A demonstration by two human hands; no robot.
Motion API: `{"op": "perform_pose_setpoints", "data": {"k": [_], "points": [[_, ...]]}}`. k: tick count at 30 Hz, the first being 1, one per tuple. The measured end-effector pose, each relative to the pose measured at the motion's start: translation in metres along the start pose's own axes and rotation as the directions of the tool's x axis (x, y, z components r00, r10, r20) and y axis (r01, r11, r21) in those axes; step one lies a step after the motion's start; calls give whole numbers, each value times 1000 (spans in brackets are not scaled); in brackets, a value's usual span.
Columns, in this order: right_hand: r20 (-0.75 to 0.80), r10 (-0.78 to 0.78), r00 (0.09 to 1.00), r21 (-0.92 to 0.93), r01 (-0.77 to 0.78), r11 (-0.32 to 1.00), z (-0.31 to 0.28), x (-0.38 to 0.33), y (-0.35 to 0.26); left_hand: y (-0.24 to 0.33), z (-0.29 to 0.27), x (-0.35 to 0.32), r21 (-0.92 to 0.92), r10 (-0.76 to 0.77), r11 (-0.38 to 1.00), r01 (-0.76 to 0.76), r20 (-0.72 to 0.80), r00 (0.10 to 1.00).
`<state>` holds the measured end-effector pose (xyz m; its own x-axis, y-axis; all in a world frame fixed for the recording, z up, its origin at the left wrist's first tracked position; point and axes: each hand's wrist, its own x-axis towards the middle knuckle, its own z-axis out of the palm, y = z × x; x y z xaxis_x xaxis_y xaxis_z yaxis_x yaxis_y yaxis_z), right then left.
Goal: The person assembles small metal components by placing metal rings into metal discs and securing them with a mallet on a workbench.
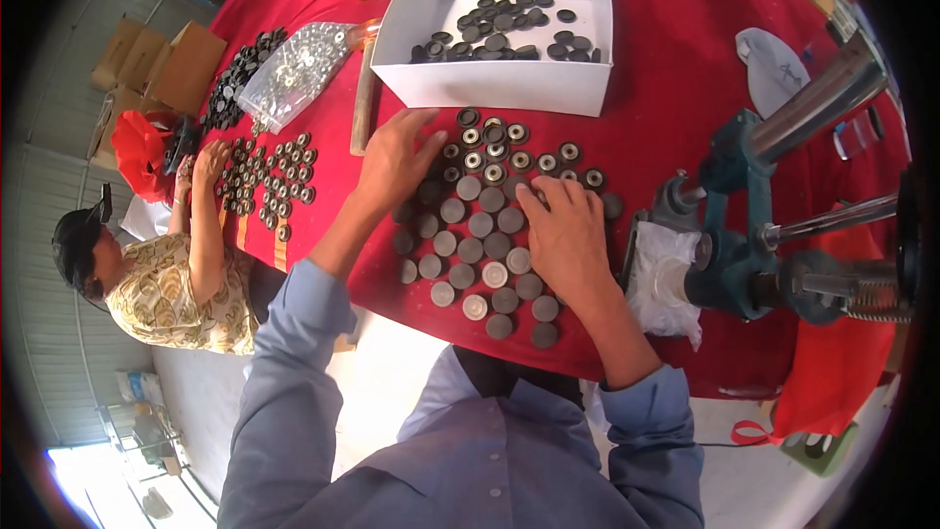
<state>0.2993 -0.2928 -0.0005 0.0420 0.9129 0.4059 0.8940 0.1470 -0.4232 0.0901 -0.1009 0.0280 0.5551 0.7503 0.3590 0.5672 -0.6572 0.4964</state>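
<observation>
Small round dark discs lie spread on the red cloth in front of me. The nearer ones, such as a grey disc (480, 224), show plain flat faces; farther ones, such as a ringed disc (494, 173), show pale metal centres. My left hand (399, 159) is at the group's upper left edge, fingers stretched and thumb apart, with nothing seen in it. At the right edge, my right hand (570, 235) is palm down with its fingers spread over the discs. Its fingertips touch or hover just above them; which, I cannot tell.
A white box (490, 88) holding loose black discs stands beyond my hands, beside a wooden handle (363, 103). Left are a clear bag of metal parts (299, 69) and a co-worker (181, 274) handling similar discs. A green hand press (734, 216) stands right, near a white cap (774, 69).
</observation>
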Motion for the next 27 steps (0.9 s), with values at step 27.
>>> {"op": "perform_pose_setpoints", "data": {"k": [27], "points": [[20, 5, 1000, 11, -5, 1000, -1, 1, -1, 8, -2, -38, -77, 128, 989, -126, 32, 991]]}}
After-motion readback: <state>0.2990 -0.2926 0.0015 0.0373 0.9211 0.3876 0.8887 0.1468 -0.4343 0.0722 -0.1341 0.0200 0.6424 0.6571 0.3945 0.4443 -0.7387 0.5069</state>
